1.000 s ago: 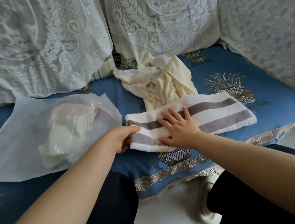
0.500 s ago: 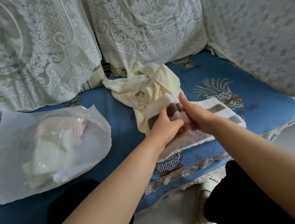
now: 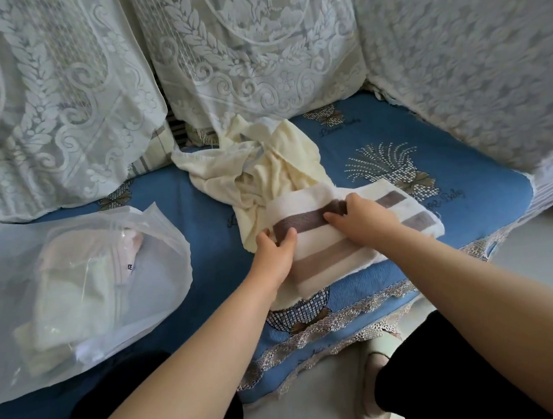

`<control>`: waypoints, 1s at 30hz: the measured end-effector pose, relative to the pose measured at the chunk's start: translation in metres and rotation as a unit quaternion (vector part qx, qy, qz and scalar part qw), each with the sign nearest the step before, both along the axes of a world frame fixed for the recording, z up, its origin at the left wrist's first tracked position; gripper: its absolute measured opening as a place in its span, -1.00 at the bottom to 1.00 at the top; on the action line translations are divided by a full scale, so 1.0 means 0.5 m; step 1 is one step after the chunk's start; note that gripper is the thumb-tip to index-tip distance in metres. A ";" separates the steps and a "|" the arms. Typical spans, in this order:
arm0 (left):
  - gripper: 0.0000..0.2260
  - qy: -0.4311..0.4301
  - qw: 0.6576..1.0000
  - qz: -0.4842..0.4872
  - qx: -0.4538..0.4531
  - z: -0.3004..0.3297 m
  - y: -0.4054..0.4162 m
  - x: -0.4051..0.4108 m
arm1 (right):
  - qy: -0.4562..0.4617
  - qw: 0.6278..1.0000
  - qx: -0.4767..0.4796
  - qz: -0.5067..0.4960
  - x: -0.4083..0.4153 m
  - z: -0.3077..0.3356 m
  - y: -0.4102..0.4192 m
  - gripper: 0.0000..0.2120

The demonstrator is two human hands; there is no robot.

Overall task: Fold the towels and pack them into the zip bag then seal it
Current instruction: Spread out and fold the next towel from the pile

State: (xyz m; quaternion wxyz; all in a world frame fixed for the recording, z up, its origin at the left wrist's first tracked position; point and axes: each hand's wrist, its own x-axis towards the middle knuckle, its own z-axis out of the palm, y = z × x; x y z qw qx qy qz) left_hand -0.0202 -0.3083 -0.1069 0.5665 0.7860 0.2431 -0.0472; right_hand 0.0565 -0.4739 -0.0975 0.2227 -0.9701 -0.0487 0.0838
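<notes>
One blue sofa seat (image 3: 177,200) carries everything, with three lace-covered cushions (image 3: 249,40) standing behind it. One translucent zip bag (image 3: 156,257) lies at the left, mouth toward the middle, with folded pale cloth inside; how many pieces, I cannot tell. Two towels lie outside it. The cream towel (image 3: 263,162) is one crumpled heap near the back. The striped towel (image 3: 321,256), folded over, lies just in front, overlapping it. Two hands work it: the left hand (image 3: 274,251) has its grip closed on the left edge, thumb on top; the right hand (image 3: 362,216) presses down with fingers curled at the dark stripe.
</notes>
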 end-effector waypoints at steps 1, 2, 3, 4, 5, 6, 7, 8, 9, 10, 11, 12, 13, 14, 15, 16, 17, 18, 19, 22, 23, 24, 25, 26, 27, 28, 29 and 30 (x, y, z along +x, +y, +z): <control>-0.39 0.013 1.000 -0.004 -0.019 -0.008 0.004 0.001 | -0.017 1.000 -0.016 -0.010 -0.006 -0.003 0.004 -0.56; -0.43 0.012 0.999 -0.003 -0.033 -0.014 0.010 0.002 | -0.046 0.998 -0.034 -0.016 -0.013 -0.004 0.009 -0.55; -0.48 0.004 0.999 -0.001 -0.045 -0.016 0.014 0.003 | -0.087 0.994 -0.058 -0.018 -0.021 -0.004 0.017 -0.54; -0.53 -0.005 0.998 0.004 -0.057 -0.016 0.016 0.004 | -0.136 0.987 -0.087 -0.011 -0.029 -0.002 0.024 -0.53; -0.59 -0.013 0.997 0.012 -0.069 -0.015 0.015 0.006 | -0.181 0.977 -0.113 0.006 -0.038 0.000 0.033 -0.53; -0.64 -0.021 0.996 0.022 -0.080 -0.014 0.013 0.006 | -0.215 0.968 -0.127 0.030 -0.049 0.003 0.042 -0.56; -0.69 -0.028 0.995 0.034 -0.088 -0.013 0.010 0.006 | -0.227 0.964 -0.129 0.052 -0.061 0.003 0.051 -0.60; -0.72 -0.032 0.994 0.044 -0.099 -0.010 0.006 0.005 | -0.219 0.967 -0.112 0.066 -0.072 0.001 0.058 -0.63; -0.75 -0.035 0.992 0.049 -0.113 -0.007 0.002 0.005 | -0.192 0.976 -0.078 0.063 -0.082 -0.003 0.064 -0.66; -0.78 -0.039 0.989 0.049 -0.132 -0.002 -0.001 0.004 | -0.150 0.987 -0.027 0.046 -0.088 -0.003 0.068 -0.66; -0.80 -0.048 0.986 0.045 -0.153 0.006 -0.004 0.003 | -0.109 0.993 0.035 0.022 -0.092 0.000 0.073 -0.66; -0.82 -0.066 0.982 0.044 -0.172 0.018 -0.004 0.001 | -0.084 0.991 0.100 -0.007 -0.094 0.006 0.078 -0.64; -0.81 -0.091 0.978 0.047 -0.184 0.033 -0.001 0.001 | -0.077 0.984 0.160 -0.034 -0.096 0.016 0.084 -0.63; -0.80 -0.119 0.973 0.054 -0.191 0.050 0.009 -0.001 | -0.083 0.972 0.213 -0.051 -0.098 0.027 0.092 -0.62; -0.78 -0.145 0.969 0.060 -0.188 0.071 0.022 -0.005 | -0.089 0.960 0.260 -0.052 -0.102 0.036 0.104 -0.60; -0.74 -0.163 0.970 0.063 -0.168 0.091 0.040 -0.010 | -0.084 0.950 0.298 -0.030 -0.108 0.042 0.118 -0.57; -0.69 -0.170 0.975 0.064 -0.130 0.108 0.061 -0.016 | -0.062 0.944 0.325 0.009 -0.116 0.045 0.137 -0.52; -0.63 -0.166 0.980 0.065 -0.086 0.118 0.083 -0.024 | -0.026 0.938 0.342 0.054 -0.125 0.042 0.159 -0.47; -0.56 -0.154 0.985 0.068 -0.050 0.122 0.105 -0.030 | 0.010 0.933 0.346 0.094 -0.133 0.034 0.180 -0.43; -0.47 -0.084 0.993 0.082 -0.026 0.113 0.146 -0.044 | 0.067 0.934 0.312 0.160 -0.143 0.003 0.233 -0.40; -0.46 -0.060 0.994 0.084 -0.021 0.109 0.151 -0.046 | 0.083 0.934 0.308 0.162 -0.143 -0.003 0.243 -0.40; -0.46 -0.048 0.995 0.085 -0.014 0.103 0.154 -0.047 | 0.101 0.931 0.314 0.158 -0.142 -0.005 0.250 -0.39; -0.46 -0.051 0.995 0.085 -0.007 0.100 0.155 -0.049 | 0.122 0.922 0.333 0.154 -0.143 -0.006 0.252 -0.39; -0.46 -0.065 0.994 0.084 -0.002 0.098 0.153 -0.049 | 0.143 0.909 0.364 0.146 -0.143 -0.002 0.250 -0.38; -0.47 -0.085 0.993 0.082 0.005 0.098 0.150 -0.050 | 0.158 0.891 0.404 0.137 -0.143 0.005 0.246 -0.37; -0.48 -0.103 0.992 0.076 0.011 0.099 0.146 -0.050 | 0.162 0.876 0.437 0.125 -0.142 0.017 0.239 -0.36; -0.47 -0.120 0.991 0.063 0.017 0.100 0.141 -0.051 | 0.150 0.872 0.453 0.111 -0.141 0.030 0.227 -0.35; -0.45 -0.137 0.990 0.040 0.014 0.102 0.133 -0.051 | 0.133 0.874 0.457 0.097 -0.140 0.044 0.211 -0.33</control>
